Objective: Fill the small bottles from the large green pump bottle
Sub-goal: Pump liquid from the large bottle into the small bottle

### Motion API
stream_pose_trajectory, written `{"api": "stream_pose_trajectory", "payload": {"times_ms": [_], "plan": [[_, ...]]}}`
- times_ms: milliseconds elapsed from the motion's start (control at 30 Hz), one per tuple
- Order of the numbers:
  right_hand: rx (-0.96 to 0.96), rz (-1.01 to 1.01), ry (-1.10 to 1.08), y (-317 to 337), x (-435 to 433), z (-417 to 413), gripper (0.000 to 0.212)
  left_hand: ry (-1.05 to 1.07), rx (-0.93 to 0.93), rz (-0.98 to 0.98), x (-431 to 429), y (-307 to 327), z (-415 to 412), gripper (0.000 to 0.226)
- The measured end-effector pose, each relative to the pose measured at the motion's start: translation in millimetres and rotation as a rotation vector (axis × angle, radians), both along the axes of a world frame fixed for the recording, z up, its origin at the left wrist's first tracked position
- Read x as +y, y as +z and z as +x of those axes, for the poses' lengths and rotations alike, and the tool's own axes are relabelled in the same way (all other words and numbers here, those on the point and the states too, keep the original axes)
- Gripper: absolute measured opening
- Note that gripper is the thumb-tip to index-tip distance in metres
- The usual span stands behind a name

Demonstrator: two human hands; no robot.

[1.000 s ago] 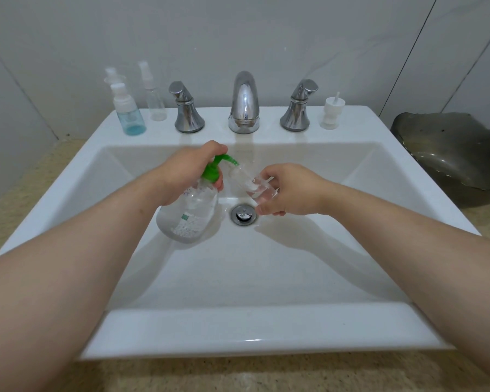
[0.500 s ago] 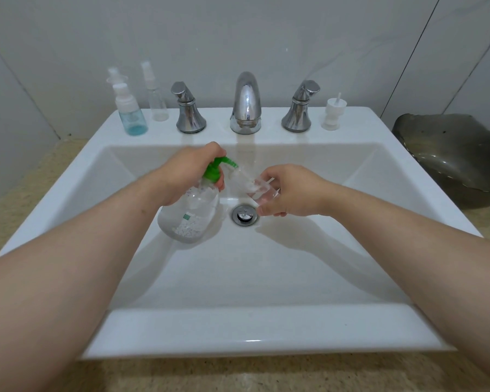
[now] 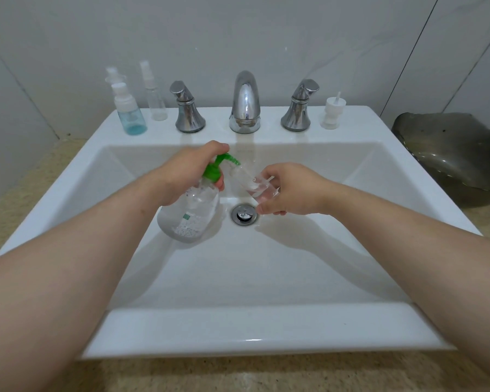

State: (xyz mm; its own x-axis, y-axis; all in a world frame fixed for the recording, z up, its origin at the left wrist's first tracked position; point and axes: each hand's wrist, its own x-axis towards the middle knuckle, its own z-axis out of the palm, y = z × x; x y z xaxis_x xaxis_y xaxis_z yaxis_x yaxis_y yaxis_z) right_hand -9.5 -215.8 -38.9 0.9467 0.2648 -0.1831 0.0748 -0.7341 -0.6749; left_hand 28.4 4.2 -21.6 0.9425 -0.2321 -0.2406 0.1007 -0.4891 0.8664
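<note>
Over a white sink (image 3: 68,193), the left hand (image 3: 187,171) wraps the neck of the large green pump bottle (image 3: 191,210), tilted, fingers on the pump head. The right hand (image 3: 290,189) pinches a small clear bottle (image 3: 252,183), its mouth seemingly at the nozzle. Both look like light, slick plastic; the small one is best held round its body.
</note>
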Motion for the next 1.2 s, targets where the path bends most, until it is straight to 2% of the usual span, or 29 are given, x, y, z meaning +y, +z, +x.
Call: {"api": "stream_pose_trajectory", "payload": {"times_ms": [733, 1200], "plan": [[-0.006, 0.011, 0.012, -0.9, 0.5, 0.4, 0.037, 0.002, -0.005, -0.009, 0.6, -1.4, 0.6, 0.055], [-0.003, 0.015, 0.007, -0.5, 1.3, 0.1, 0.036, 0.012, 0.003, 0.016, 1.3, -1.1, 1.3, 0.061]]}}
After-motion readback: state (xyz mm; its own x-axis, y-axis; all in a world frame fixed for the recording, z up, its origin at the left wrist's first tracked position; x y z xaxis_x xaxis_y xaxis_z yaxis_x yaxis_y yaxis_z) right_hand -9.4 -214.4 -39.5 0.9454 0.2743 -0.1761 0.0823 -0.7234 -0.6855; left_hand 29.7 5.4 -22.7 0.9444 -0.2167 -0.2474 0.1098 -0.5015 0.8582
